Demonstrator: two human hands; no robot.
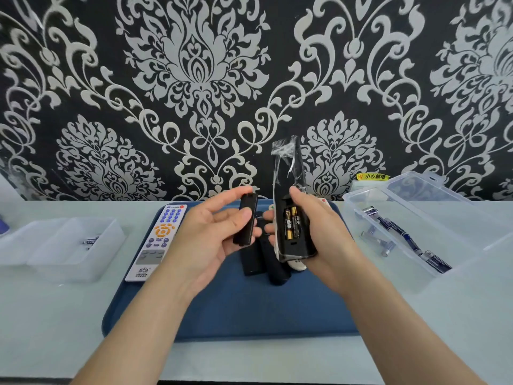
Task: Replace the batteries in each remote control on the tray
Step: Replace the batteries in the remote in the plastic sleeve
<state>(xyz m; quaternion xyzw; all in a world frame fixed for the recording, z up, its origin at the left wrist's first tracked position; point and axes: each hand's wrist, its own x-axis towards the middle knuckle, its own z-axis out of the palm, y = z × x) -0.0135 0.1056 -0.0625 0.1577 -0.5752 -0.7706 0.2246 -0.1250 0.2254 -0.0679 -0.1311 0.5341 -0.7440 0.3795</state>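
Note:
My right hand [322, 232] holds a black remote [288, 173] wrapped in clear film, upright and back side facing me. Its battery bay is uncovered and two black-and-gold batteries [292, 223] sit inside. My left hand [211, 232] grips the black battery cover [246, 218] just left of the remote. Both hands hover over a blue tray [236, 309]. On the tray lie a white remote [158, 240] with blue and orange buttons at the left, and two black remotes [266, 262] in the middle, partly hidden by my hands.
A clear plastic box [416, 226] with several blue batteries stands at the right, its lid hinged open behind. A frosted plastic box [58, 245] at the left holds a few batteries. The patterned wall rises right behind the table's far edge.

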